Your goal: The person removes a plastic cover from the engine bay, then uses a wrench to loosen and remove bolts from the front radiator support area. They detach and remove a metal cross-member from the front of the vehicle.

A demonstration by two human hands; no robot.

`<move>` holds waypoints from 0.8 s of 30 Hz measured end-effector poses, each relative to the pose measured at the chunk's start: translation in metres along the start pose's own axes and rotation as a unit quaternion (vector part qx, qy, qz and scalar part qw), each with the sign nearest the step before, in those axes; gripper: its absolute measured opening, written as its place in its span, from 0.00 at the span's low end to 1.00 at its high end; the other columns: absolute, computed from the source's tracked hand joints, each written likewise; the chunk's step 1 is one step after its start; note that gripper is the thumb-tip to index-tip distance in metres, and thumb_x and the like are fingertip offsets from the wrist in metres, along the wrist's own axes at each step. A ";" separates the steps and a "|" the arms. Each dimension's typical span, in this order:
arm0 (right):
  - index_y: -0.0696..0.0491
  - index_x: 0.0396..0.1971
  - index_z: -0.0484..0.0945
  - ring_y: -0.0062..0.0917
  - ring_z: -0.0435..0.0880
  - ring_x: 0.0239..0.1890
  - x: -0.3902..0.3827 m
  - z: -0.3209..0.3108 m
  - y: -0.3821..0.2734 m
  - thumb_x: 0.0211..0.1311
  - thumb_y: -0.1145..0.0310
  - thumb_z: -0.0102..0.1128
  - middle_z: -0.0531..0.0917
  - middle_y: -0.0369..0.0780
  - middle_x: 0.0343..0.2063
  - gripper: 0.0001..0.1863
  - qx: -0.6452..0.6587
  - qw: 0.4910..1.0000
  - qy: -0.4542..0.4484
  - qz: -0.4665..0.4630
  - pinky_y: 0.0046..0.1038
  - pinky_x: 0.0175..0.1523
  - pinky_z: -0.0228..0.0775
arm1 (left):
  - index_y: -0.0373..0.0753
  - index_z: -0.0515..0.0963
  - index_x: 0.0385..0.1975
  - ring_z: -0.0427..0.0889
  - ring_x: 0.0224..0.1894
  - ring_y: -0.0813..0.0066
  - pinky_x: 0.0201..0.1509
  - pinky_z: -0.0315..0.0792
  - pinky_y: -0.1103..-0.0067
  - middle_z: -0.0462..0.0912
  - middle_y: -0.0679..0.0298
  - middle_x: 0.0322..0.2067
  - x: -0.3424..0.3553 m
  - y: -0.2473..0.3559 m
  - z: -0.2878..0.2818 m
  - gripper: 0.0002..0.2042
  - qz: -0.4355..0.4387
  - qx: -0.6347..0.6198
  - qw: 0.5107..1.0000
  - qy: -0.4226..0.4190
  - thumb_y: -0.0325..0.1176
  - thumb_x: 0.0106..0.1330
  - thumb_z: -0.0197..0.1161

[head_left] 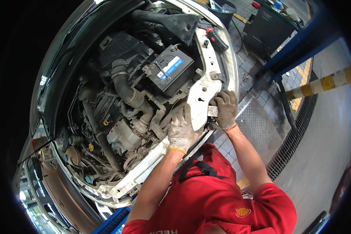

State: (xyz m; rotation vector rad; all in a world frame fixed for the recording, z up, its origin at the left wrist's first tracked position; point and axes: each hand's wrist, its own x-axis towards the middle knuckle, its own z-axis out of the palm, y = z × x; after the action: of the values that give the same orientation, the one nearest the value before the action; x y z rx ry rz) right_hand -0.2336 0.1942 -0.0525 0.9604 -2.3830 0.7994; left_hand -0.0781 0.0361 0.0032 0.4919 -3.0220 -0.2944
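Under the raised hood, a white metal front panel (199, 102) of the car runs along the near edge of the engine bay. My left hand (182, 128), in a dirty knitted glove, lies on the panel's inner side with its fingers stretched forward. Just to the right, my right hand (225, 110), gloved too, is curled at the panel's outer edge beside a small white bracket (213, 111). Whatever its fingers close on is hidden beneath the glove. A black car battery (171, 71) sits beyond my hands.
A black and red hand-held tool (217, 39) rests on the panel farther along. Ribbed air hose (132, 93) and other engine parts fill the bay. To the right stand a blue lift post (300, 48), a yellow and white striped bar (323, 84) and a dark cart (267, 29).
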 end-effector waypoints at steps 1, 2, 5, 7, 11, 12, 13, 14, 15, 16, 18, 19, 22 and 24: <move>0.49 0.41 0.84 0.43 0.79 0.60 0.000 0.000 0.000 0.63 0.62 0.73 0.85 0.39 0.48 0.11 0.009 1.000 -0.007 0.006 0.50 0.74 0.66 | 0.35 0.56 0.81 0.81 0.61 0.47 0.62 0.80 0.55 0.74 0.49 0.67 -0.001 0.000 -0.001 0.57 -0.005 0.007 1.000 -0.001 0.63 0.58 0.76; 0.50 0.40 0.83 0.43 0.80 0.59 0.001 -0.001 0.000 0.62 0.63 0.73 0.85 0.39 0.47 0.11 0.003 1.000 -0.011 0.004 0.49 0.73 0.67 | 0.36 0.56 0.81 0.80 0.62 0.48 0.65 0.78 0.55 0.73 0.49 0.69 0.000 0.001 -0.002 0.57 0.003 0.001 1.000 0.023 0.63 0.59 0.76; 0.49 0.44 0.84 0.41 0.79 0.63 0.002 -0.003 0.000 0.63 0.62 0.71 0.84 0.37 0.49 0.12 -0.023 0.999 0.018 -0.042 0.53 0.77 0.63 | 0.34 0.58 0.80 0.81 0.62 0.48 0.67 0.77 0.58 0.75 0.46 0.66 0.001 0.004 -0.006 0.56 -0.022 0.005 1.000 -0.019 0.61 0.58 0.77; 0.49 0.41 0.85 0.41 0.80 0.61 0.003 -0.004 0.001 0.63 0.62 0.70 0.85 0.37 0.45 0.10 -0.005 0.999 -0.023 -0.030 0.53 0.74 0.63 | 0.34 0.58 0.80 0.82 0.62 0.49 0.66 0.77 0.59 0.77 0.46 0.62 0.001 0.003 -0.010 0.56 -0.018 -0.003 0.999 -0.041 0.60 0.57 0.78; 0.49 0.39 0.86 0.40 0.81 0.60 0.001 -0.002 0.003 0.63 0.62 0.70 0.86 0.36 0.45 0.10 -0.027 0.998 -0.025 -0.046 0.54 0.74 0.63 | 0.35 0.54 0.82 0.79 0.69 0.48 0.73 0.73 0.56 0.72 0.41 0.70 0.001 0.003 -0.016 0.57 -0.036 -0.025 0.996 -0.081 0.59 0.60 0.77; 0.49 0.40 0.86 0.40 0.81 0.61 0.001 0.000 0.003 0.62 0.61 0.70 0.86 0.36 0.45 0.10 -0.041 0.998 -0.006 -0.053 0.55 0.74 0.63 | 0.34 0.54 0.82 0.77 0.69 0.46 0.70 0.75 0.56 0.72 0.42 0.70 0.001 0.003 -0.017 0.57 -0.031 -0.009 0.996 -0.079 0.60 0.60 0.77; 0.49 0.41 0.86 0.40 0.80 0.62 0.000 0.000 0.004 0.63 0.61 0.70 0.86 0.36 0.46 0.11 -0.035 0.998 -0.010 -0.056 0.55 0.76 0.62 | 0.34 0.54 0.82 0.76 0.70 0.45 0.68 0.77 0.56 0.72 0.43 0.70 0.000 0.004 -0.019 0.57 -0.029 -0.004 0.996 -0.086 0.61 0.60 0.76; 0.49 0.43 0.86 0.42 0.79 0.64 -0.002 0.001 0.004 0.62 0.59 0.70 0.86 0.37 0.48 0.13 -0.037 0.998 -0.017 -0.052 0.56 0.78 0.59 | 0.34 0.53 0.83 0.75 0.71 0.44 0.69 0.76 0.56 0.71 0.43 0.71 0.000 0.005 -0.021 0.58 -0.033 -0.011 0.995 -0.095 0.61 0.60 0.76; 0.49 0.45 0.86 0.43 0.78 0.66 -0.003 0.001 0.004 0.61 0.58 0.70 0.86 0.38 0.49 0.16 -0.034 0.998 -0.008 -0.053 0.56 0.80 0.57 | 0.34 0.53 0.83 0.74 0.72 0.44 0.70 0.75 0.56 0.69 0.43 0.73 0.001 0.005 -0.023 0.58 -0.044 -0.024 0.992 -0.116 0.61 0.60 0.76; 0.49 0.46 0.86 0.43 0.78 0.65 -0.004 0.001 0.004 0.61 0.58 0.70 0.86 0.38 0.50 0.16 -0.035 0.998 -0.018 -0.048 0.56 0.80 0.57 | 0.34 0.52 0.84 0.73 0.73 0.44 0.72 0.73 0.56 0.67 0.43 0.74 0.001 0.005 -0.024 0.59 -0.047 -0.029 0.991 -0.120 0.60 0.60 0.76; 0.49 0.44 0.86 0.42 0.78 0.65 -0.005 0.001 0.003 0.64 0.59 0.71 0.85 0.38 0.50 0.13 -0.042 0.998 -0.022 -0.040 0.55 0.80 0.58 | 0.35 0.53 0.84 0.71 0.74 0.44 0.74 0.70 0.55 0.66 0.44 0.75 -0.002 0.002 -0.027 0.56 -0.037 -0.048 0.990 -0.129 0.60 0.62 0.75; 0.49 0.43 0.86 0.42 0.78 0.65 -0.005 0.001 0.003 0.66 0.58 0.71 0.85 0.38 0.49 0.12 -0.042 0.998 -0.031 -0.030 0.54 0.80 0.59 | 0.36 0.54 0.83 0.71 0.74 0.44 0.75 0.69 0.55 0.66 0.45 0.75 -0.005 -0.001 -0.028 0.55 -0.028 -0.056 0.991 -0.116 0.59 0.63 0.74; 0.49 0.46 0.83 0.42 0.79 0.64 -0.005 0.000 0.004 0.64 0.59 0.72 0.84 0.41 0.51 0.15 -0.007 0.999 -0.003 -0.039 0.55 0.80 0.59 | 0.38 0.64 0.79 0.70 0.74 0.48 0.79 0.62 0.56 0.68 0.52 0.74 -0.041 -0.024 -0.033 0.47 -0.016 -0.082 0.995 -0.057 0.59 0.66 0.72; 0.48 0.46 0.83 0.42 0.79 0.63 -0.006 0.000 0.007 0.62 0.60 0.73 0.84 0.41 0.51 0.15 -0.005 0.999 -0.009 -0.049 0.55 0.80 0.59 | 0.41 0.72 0.75 0.71 0.73 0.56 0.78 0.64 0.65 0.69 0.55 0.73 -0.086 -0.050 -0.040 0.41 0.002 -0.025 0.999 0.043 0.59 0.68 0.70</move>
State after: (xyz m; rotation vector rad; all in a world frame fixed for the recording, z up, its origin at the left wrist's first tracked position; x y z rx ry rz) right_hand -0.2347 0.2008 -0.0581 1.0760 -2.3337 0.7435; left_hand 0.0220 0.0101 0.0294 0.4806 -2.9249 -0.3398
